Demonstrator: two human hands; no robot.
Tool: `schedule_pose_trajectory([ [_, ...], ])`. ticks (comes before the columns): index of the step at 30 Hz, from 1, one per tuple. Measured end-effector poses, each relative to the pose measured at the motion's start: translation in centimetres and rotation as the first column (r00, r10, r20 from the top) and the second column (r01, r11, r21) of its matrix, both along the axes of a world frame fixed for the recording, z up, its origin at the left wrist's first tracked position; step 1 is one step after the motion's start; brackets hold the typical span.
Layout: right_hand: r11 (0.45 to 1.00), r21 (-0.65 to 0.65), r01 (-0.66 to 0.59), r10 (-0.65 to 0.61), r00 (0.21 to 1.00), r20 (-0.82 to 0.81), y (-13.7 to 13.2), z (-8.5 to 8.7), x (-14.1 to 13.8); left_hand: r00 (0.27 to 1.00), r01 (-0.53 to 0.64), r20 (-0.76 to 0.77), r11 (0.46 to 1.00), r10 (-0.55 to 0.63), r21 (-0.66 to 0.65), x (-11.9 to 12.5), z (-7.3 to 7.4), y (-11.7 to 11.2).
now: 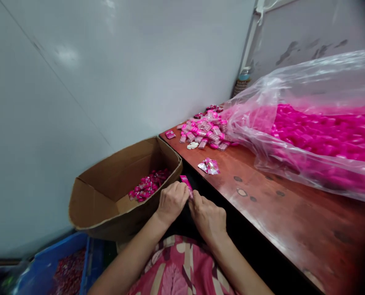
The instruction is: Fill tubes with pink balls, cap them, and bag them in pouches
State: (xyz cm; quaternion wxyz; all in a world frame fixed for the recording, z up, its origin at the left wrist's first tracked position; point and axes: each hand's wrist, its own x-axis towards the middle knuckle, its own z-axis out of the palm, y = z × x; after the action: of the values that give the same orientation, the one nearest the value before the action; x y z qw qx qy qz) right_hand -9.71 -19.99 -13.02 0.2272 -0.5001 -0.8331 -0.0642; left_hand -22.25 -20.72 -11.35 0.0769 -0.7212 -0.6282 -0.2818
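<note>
Fingers (181, 189) on both hands are pinched shut around one small pink packet (185, 181). The left hand (171, 201) holds it from the 9 o'clock side and the right hand (208, 218) from about 4 o'clock. The packet sticks up at a tilt just above the knuckles, over the person's lap and right off the near edge of the desk (293, 221), not resting on anything.

Only the one head view, so here's the count going round from the hands:

- 1 open cardboard box (102, 196) at 9 to 10 o'clock, just beside the left hand. There's a small heap of wrapped pieces (150, 185) in its far corner, too many and too small to count.
- 1 pile of pink packs (204, 131) on the desk at 12 to 1 o'clock, again way too many to count.
- 1 stray pack (170, 134) lying alone just left of that pile.
- 2 loose foil wrappers (209, 166), as far as I can tell, lying together between the pile and the hands.
- 1 big clear plastic bag (293, 86) at 2 o'clock, mouth open toward the pile and stuffed with bright pink stuff I can't make out piece by piece.
- 1 bottle (245, 76) standing in the corner behind the bag.
- 1 blue crate (41, 266) down at 8 o'clock with reddish bits inside, pretty blurry.
</note>
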Motion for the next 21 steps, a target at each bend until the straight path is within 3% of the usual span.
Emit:
schedule_pose_trajectory([
  [4,0.999,-0.011,-0.046,0.046,0.999,-0.013,0.3,0.0,-0.1,0.996,-0.007,0.093,1.0,0.008,-0.005,-0.4,-0.6,-0.1],
  [11,0.997,-0.053,-0.06,0.06,0.998,-0.003,0.8,0.7,-1.1,0.93,-0.096,0.358,0.995,0.084,0.018,-0.4,-0.1,0.0],
  [16,0.994,-0.1,0.033,-0.03,0.999,0.024,2.4,0.5,-1.0,0.858,-0.009,0.514,1.0,0.012,-0.007,1.5,-0.6,-0.4],
  [19,0.996,-0.061,0.057,-0.057,0.998,-0.002,3.1,0.1,-0.4,0.719,0.006,0.693,0.996,0.056,-0.087,1.8,-0.8,-0.1],
  [21,0.999,-0.003,0.051,-0.051,0.998,-0.03,3.1,-0.1,-0.1,0.503,-0.025,0.85,0.986,0.157,-0.167,1.5,-0.7,0.5],
])
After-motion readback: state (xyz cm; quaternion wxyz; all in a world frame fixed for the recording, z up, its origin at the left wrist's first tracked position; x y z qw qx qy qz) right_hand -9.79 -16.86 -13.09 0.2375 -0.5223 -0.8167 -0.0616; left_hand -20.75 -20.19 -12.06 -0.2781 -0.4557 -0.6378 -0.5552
